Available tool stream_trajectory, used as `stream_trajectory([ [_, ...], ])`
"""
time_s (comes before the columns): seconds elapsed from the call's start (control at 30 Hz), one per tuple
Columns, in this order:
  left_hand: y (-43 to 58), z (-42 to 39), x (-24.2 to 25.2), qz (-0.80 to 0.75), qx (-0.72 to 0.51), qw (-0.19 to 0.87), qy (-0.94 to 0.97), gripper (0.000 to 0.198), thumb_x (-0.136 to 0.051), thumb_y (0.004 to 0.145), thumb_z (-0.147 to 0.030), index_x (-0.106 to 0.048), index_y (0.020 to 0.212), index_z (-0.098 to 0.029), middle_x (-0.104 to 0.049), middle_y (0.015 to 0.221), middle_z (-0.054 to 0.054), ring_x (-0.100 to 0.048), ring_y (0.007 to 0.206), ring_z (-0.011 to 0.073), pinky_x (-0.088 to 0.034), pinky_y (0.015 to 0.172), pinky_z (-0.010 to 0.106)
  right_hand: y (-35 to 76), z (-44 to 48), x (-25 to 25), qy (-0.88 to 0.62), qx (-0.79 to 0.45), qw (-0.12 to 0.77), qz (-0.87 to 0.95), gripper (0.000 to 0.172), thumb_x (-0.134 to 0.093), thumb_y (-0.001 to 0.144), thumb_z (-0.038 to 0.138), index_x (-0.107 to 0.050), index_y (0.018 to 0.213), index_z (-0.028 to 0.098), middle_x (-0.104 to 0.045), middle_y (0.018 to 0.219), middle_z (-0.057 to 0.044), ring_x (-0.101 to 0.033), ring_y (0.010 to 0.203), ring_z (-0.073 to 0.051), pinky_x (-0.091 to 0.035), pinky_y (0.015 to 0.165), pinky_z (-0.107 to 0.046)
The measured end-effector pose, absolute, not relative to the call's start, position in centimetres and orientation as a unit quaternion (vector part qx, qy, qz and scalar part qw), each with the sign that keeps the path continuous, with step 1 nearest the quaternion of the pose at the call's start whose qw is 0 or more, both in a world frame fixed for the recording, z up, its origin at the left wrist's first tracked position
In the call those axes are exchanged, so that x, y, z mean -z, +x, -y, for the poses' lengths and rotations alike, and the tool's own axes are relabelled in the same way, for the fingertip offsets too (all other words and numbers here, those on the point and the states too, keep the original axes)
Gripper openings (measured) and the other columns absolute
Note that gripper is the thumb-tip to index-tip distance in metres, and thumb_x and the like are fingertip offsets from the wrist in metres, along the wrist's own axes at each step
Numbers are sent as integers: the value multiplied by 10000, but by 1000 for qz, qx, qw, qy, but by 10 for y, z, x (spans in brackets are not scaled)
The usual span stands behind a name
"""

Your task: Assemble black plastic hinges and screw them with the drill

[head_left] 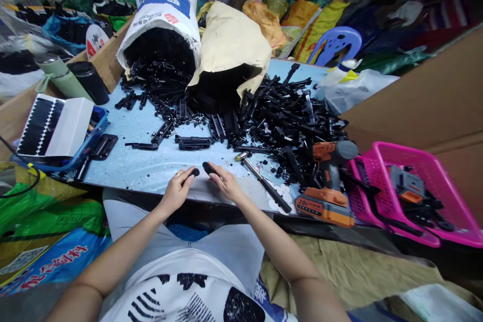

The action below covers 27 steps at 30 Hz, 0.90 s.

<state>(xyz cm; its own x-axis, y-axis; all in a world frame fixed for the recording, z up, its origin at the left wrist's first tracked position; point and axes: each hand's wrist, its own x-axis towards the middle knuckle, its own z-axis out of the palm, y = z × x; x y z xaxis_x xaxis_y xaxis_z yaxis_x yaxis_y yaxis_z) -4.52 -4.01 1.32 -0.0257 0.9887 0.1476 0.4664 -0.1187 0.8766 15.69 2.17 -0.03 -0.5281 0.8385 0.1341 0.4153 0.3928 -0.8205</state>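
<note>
Black piece (195, 172) pinched in your left hand (176, 191), thumb and fingers closed on it. Second black piece (207, 167) in your right hand (226, 186), fingers likewise closed. Both pieces near each other, apart, over front part of blue table (124, 171). Hammer (264, 181) lies near your right hand; drill (332, 178) beyond it, beside pink basket (381, 181). Heaped black parts (287, 115) farther back.

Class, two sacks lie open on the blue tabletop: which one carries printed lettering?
The white sack, on the picture's left: it bears blue and red print; the tan sack beside it shows none.
</note>
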Motion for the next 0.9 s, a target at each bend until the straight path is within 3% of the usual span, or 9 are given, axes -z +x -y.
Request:
stream_trajectory([
  [0.1, -29, 37, -19, -576, -445, 327, 603, 411, -458, 915, -358, -553, 1268, -170, -632, 908, 71, -600, 812, 159, -495, 768, 292, 137, -9, -5, -383, -579, 351, 628, 561, -358, 928, 499, -308, 1442, 277, -602, 852, -28, -567, 566, -108, -514, 542, -270],
  [0.2, -24, 35, -27, -573, -440, 302, 622, 393, -464, 912, -344, -577, 1246, -170, -625, 912, 84, -588, 854, 175, -484, 799, 301, 133, -6, -10, -362, -625, 368, 585, 590, -460, 887, 491, -350, 1424, 274, -562, 751, 12, -506, 488, -74, -451, 443, -212],
  [0.3, -28, 39, -31, -576, -404, 261, 661, 381, -465, 910, -331, -577, 1248, -193, -596, 880, 74, -578, 860, 182, -477, 816, 311, 145, -10, -16, -351, -579, 348, 648, 542, -529, 858, 439, -440, 1372, 293, -598, 803, 8, -462, 475, -56, -463, 481, -216],
  [0.43, -24, 45, -33, -579, -411, 225, 667, 377, -441, 924, -335, -572, 1249, -194, -565, 850, 63, -568, 809, 166, -481, 793, 299, 153, -10, -24, -341, -510, 332, 717, 500, -581, 832, 394, -512, 1320, 311, -617, 1069, -50, -512, 559, -76, -505, 569, -246],
  [0.6, -7, 44, -36, -576, -521, 168, 608, 379, -377, 952, -323, -560, 1245, -169, -588, 944, 103, -563, 883, 175, -481, 824, 314, 134, 5, -17, -357, -491, 395, 689, 531, -500, 884, 406, -395, 1399, 330, -582, 1138, -63, -505, 541, -78, -516, 586, -280],
  [0.7, -6, 41, -31, -567, -509, 179, 623, 374, -362, 955, -329, -555, 1237, -177, -603, 996, 105, -568, 932, 180, -474, 862, 328, 125, 10, -12, -363, -473, 392, 701, 551, -476, 893, 431, -360, 1419, 321, -539, 1244, -74, -549, 612, -104, -526, 643, -309],
  [0.8, -12, 41, -19, -603, -474, 188, 614, 388, -331, 957, -297, -494, 1292, -188, -580, 1114, 118, -549, 1056, 208, -447, 927, 373, 132, -3, -14, -373, -424, 299, 769, 526, -402, 925, 446, -330, 1431, 324, -541, 1266, -53, -602, 782, -152, -513, 758, -333],
  [0.9, -18, 40, -11, -645, -382, 152, 644, 470, -387, 913, -218, -381, 1382, -188, -469, 1288, 165, -462, 1204, 274, -389, 988, 457, 164, -43, -19, -482, -257, 169, 821, 456, -339, 960, 390, -402, 1396, 273, -574, 1218, -64, -563, 1001, -203, -471, 824, -331],
])
